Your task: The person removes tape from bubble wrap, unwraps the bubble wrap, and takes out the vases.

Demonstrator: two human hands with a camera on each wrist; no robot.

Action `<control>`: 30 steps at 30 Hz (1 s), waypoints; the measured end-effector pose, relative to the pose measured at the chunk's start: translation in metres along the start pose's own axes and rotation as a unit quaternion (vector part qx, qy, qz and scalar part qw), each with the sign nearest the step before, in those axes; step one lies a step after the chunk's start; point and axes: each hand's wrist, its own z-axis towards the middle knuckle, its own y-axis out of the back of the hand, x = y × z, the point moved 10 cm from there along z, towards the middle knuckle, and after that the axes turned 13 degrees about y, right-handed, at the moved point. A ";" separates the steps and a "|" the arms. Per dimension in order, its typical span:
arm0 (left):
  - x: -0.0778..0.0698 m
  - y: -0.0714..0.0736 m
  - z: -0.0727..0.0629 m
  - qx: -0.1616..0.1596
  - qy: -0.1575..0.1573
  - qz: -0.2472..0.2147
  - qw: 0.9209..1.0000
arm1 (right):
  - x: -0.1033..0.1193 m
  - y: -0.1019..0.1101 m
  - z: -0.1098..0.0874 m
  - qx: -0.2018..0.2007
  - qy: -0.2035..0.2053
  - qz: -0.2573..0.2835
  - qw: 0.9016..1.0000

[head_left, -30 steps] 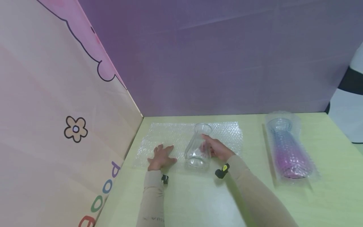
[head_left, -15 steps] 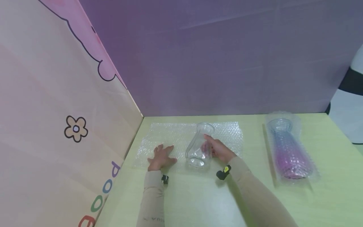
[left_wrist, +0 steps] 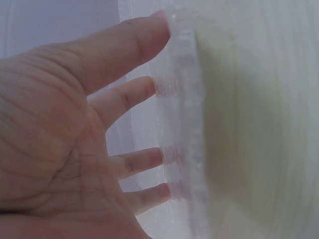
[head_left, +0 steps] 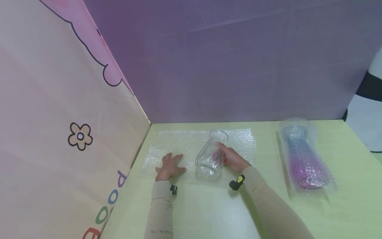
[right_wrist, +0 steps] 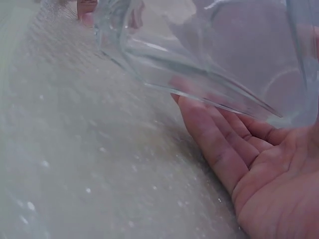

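Observation:
A clear glass vase (head_left: 205, 157) with a flared rim and faceted body stands tilted over a sheet of bubble wrap (head_left: 238, 141). My right hand (head_left: 234, 159) holds the vase from its right side, thumb along the neck. In the right wrist view, fingers (right_wrist: 207, 129) of that hand curl behind the glass (right_wrist: 199, 59), close above the wrap (right_wrist: 99, 159). Left of the vase, my left hand (head_left: 170, 167) rests on the wrap with fingers spread. The left wrist view has its fingertips (left_wrist: 144, 88) touching the sheet, whose near edge (left_wrist: 192, 119) lifts slightly.
At the right of the pale table (head_left: 209, 209) lies a blue-to-pink vase (head_left: 305, 162) wrapped in bubble wrap. A printed panel (head_left: 74, 166) borders the table on the left, and a purple backdrop (head_left: 238, 83) rises behind it.
The clear vase's rim has shifted a little to the right, so it leans further that way, and my right hand has moved slightly right with it. My left hand has stayed in place.

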 end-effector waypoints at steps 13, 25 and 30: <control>0.001 -0.001 0.001 -0.002 -0.003 -0.001 1.000 | 0.006 -0.002 -0.005 0.012 0.014 0.025 1.000; 0.000 -0.001 0.001 -0.002 -0.009 0.003 1.000 | 0.006 0.000 -0.005 0.017 0.023 0.052 0.998; 0.000 0.000 0.000 -0.003 -0.011 0.001 1.000 | 0.007 0.002 -0.004 0.005 0.025 0.062 0.998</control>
